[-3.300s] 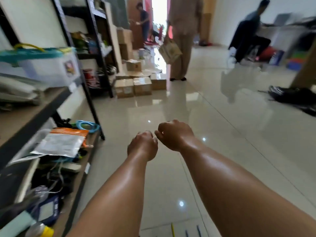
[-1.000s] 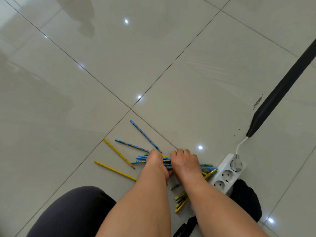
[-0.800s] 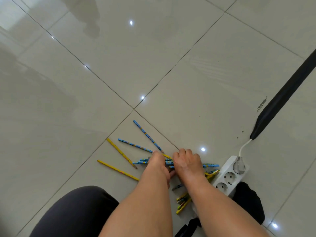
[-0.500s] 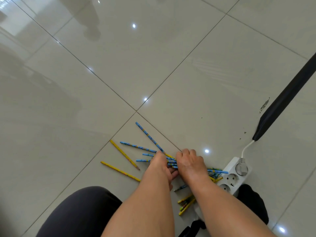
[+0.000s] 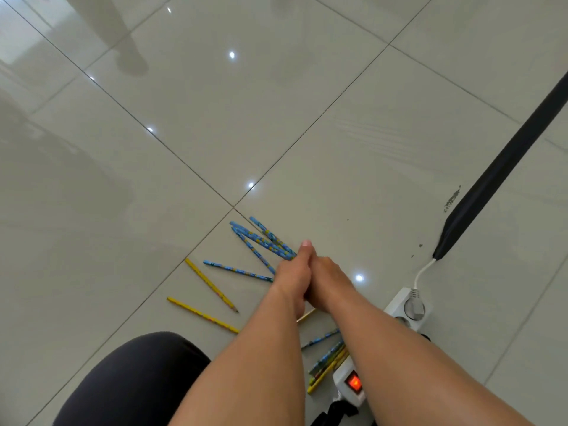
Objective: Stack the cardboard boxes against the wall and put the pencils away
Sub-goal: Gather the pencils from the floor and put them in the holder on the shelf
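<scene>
Pencils lie scattered on the tiled floor. My left hand (image 5: 292,273) and my right hand (image 5: 325,279) are pressed together, closed around a bunch of blue pencils (image 5: 266,238) that fans out up-left from my fingers. One blue pencil (image 5: 236,271) lies flat just left of my hands. Two yellow pencils (image 5: 210,284) (image 5: 201,314) rest further left. More pencils (image 5: 327,362) lie under my right forearm, partly hidden. No cardboard boxes are in view.
A white power strip (image 5: 405,309) with a lit red switch (image 5: 353,383) lies right of the pencils; its cable runs into a black cable cover (image 5: 504,161) crossing the floor. My dark-clothed knee (image 5: 129,379) fills the lower left.
Earlier I was standing, facing shelves and boxes; since then I have crouched over the pencils. In the last second my hands have closed together and gathered several blue pencils into a bunch.
</scene>
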